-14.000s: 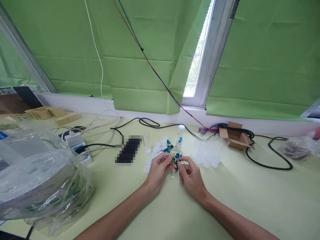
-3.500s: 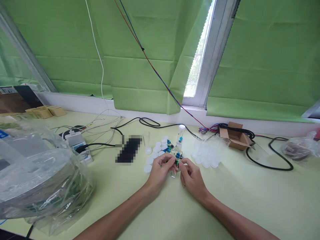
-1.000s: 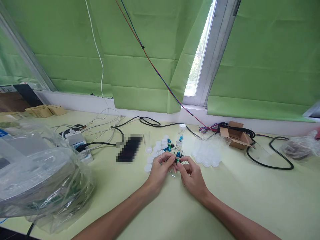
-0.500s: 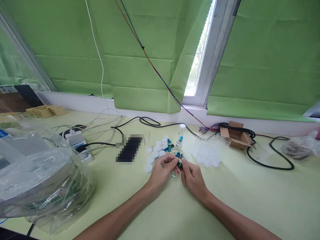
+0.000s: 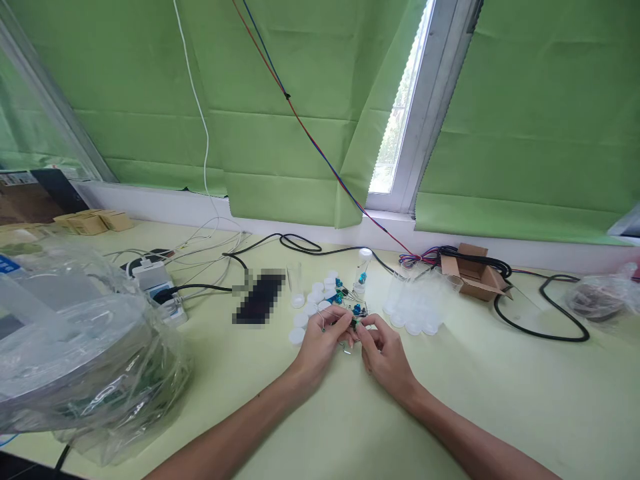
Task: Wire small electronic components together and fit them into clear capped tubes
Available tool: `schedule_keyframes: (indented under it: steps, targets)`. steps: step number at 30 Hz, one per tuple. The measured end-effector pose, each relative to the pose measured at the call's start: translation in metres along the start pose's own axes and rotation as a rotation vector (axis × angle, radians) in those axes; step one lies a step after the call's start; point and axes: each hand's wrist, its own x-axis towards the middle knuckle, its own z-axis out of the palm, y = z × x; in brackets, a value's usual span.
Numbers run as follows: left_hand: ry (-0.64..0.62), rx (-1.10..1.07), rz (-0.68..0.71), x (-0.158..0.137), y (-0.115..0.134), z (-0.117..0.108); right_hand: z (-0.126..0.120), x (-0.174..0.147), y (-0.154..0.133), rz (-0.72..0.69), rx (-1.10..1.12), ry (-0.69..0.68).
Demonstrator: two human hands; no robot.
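Just in front of the caps on the desk, both hands' fingers pinch a small LED, light and fragile, best held by its thin wire legs.

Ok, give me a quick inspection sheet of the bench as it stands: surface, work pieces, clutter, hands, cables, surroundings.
Surface: pale yellow-green table, bare in front of the hands.
Job's things: small wire-legged components pinched between both hands; more blue and green ones just beyond; upright clear tube with blue pieces inside.
Clutter: white caps, clear tubes lying flat, cardboard box, plastic-wrapped bundle.
Hands: left hand and right hand, fingertips meeting on the components.
Cables: black cable looped at right; white wires at left; red and blue wires hanging.
Surroundings: green blinds, window gap.
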Motion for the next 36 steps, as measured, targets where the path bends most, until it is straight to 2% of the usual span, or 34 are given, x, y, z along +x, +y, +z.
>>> schedule_keyframes:
  steps: [8,14,20,28,36]
  targets:
    - [-0.087,0.084,0.039,0.0000,-0.0047,-0.0025,0.0020,-0.0008,0.0013,-0.012,-0.017,0.035]
    - [-0.071,0.038,0.012,-0.0012,-0.0022,0.0003,0.0016,0.0003,0.0008,-0.005,-0.046,0.096]
    - [0.014,-0.017,-0.001,-0.0012,0.0021,0.0025,0.0008,-0.0003,-0.0006,-0.019,0.006,0.032]
    - [-0.049,0.037,0.019,-0.0006,-0.0020,-0.0019,0.0001,0.0000,0.0044,-0.027,0.056,-0.032]
    - [-0.104,0.082,0.029,-0.0006,-0.0027,-0.0010,0.0020,0.0009,0.0028,0.000,-0.004,0.014]
